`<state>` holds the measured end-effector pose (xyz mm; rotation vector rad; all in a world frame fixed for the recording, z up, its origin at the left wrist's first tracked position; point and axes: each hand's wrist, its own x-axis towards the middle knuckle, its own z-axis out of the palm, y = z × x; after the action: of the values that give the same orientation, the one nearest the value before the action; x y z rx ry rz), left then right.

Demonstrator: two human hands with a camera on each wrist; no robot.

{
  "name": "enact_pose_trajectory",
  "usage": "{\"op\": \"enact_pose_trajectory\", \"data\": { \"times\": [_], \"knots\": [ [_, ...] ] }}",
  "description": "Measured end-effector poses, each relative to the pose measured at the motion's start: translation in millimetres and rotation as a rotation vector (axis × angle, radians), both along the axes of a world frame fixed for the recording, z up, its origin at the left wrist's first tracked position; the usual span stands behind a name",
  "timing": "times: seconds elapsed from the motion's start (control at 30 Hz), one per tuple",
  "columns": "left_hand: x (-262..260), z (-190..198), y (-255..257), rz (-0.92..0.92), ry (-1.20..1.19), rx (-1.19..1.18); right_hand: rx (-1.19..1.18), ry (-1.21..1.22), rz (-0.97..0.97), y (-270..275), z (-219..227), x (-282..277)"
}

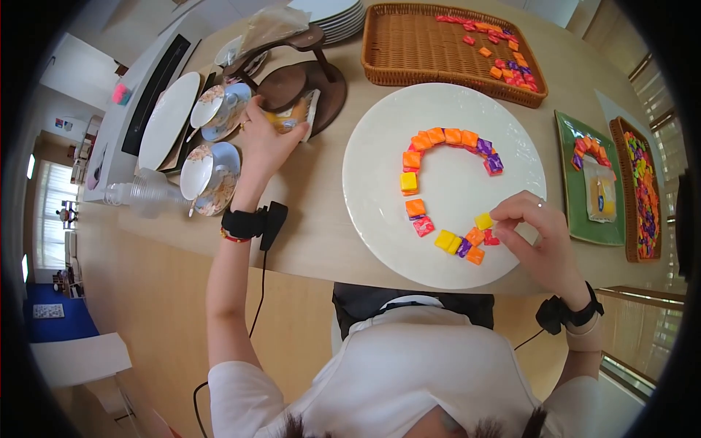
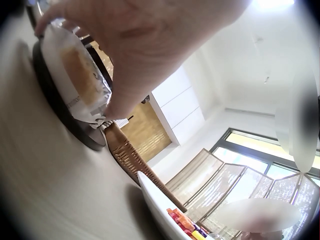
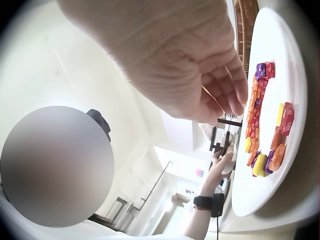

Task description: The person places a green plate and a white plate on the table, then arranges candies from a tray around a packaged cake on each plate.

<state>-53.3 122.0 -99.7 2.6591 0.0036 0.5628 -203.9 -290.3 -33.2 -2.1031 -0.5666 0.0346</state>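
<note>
On the surface before you lies a white round plate. Over its near right part, your right hand is poised with bent fingers and thumb apart, just beside a yellow candy; you cannot tell whether they touch it. Within the plate's near edge is a cluster of wrapped candies in yellow, purple, orange and red. A curved candy row, mostly orange, runs from the plate's left round its far side to a purple and red end.

Left of the plate, your left hand grips a wrapped snack, thumb at one end and fingers at the other, at a brown stand. Further left of the plate stand cups on floral saucers and a white oval dish. Right of the plate, you see a green dish bearing candies and a packet, then a candy-filled basket. Beyond the plate, a wicker tray carries more candies.
</note>
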Motion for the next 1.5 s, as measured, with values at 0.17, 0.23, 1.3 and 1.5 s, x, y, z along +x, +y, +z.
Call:
{"op": "enact_pose_trajectory", "data": {
  "times": [0.17,0.23,1.3,1.5],
  "knots": [
    [-6.2,-2.2,14.3,-0.013,0.041,-0.138,-0.012,-0.001,-0.105,-14.0,1.4,-3.4],
    [-9.9,-3.5,25.4,-0.011,0.109,-0.244,-0.001,0.001,-0.138,-18.9,-1.8,-3.6],
    [-108.9,71.7,-163.1,-1.043,0.308,-0.358,0.680,0.864,-0.074,2.0,-6.4,1.8],
    [-95.2,62.1,-124.4,-0.667,0.301,-0.575,0.476,0.747,-0.312,-11.5,4.9,14.5]
  ]
}}
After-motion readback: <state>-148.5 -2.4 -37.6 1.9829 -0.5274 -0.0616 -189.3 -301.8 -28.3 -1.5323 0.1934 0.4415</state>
